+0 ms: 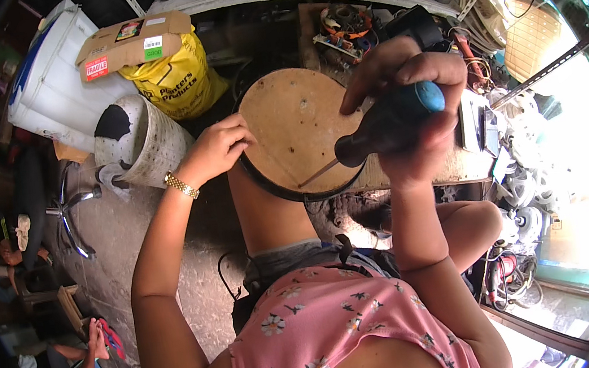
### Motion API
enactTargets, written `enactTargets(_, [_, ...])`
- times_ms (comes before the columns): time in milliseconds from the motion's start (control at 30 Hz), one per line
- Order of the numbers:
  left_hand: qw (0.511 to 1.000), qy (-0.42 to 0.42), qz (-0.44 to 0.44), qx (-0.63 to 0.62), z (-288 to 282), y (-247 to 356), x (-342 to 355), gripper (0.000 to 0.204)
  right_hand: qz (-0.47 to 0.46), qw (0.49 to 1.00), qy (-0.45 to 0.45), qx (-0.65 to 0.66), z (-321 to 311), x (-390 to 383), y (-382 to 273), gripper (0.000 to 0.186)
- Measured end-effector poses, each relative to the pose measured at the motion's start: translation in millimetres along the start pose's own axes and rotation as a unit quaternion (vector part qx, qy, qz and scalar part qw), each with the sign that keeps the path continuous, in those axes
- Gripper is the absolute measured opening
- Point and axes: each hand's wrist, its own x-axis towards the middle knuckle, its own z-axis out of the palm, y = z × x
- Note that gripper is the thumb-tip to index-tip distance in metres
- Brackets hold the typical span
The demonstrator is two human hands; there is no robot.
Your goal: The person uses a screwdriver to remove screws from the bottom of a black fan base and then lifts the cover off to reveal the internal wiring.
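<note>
A round wooden disc (295,126) in a black rim rests on my knee, its flat brown face turned up. My left hand (216,149) holds the disc at its left edge, fingers curled onto the wood. My right hand (400,92) grips a screwdriver (389,126) with a black and blue handle. Its thin metal shaft slants down to the left, and the tip touches the lower rim of the disc near the black edge.
A yellow sack (177,81) under a cardboard box (133,42) stands at the back left beside a white drum (54,80) and a pale bucket (151,138). A cluttered workbench (451,159) lies at right. Another person's feet (98,344) show at lower left.
</note>
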Motion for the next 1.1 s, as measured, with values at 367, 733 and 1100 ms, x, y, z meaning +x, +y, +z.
enactTargets(367, [0.989,0.003,-0.053,0.136,6,13,-2,0.015,-0.016,0.983,-0.019,0.182,11,6,5,0.052])
enactTargets(733, [0.714,0.020,-0.261,-0.649,50,27,5,0.018,0.115,0.964,-0.029,0.237,3,8,0,0.044])
enactTargets(1100, [0.886,-0.086,-0.093,-0.445,50,75,9,0.026,0.122,0.968,-0.123,0.180,-1,21,-2,0.041])
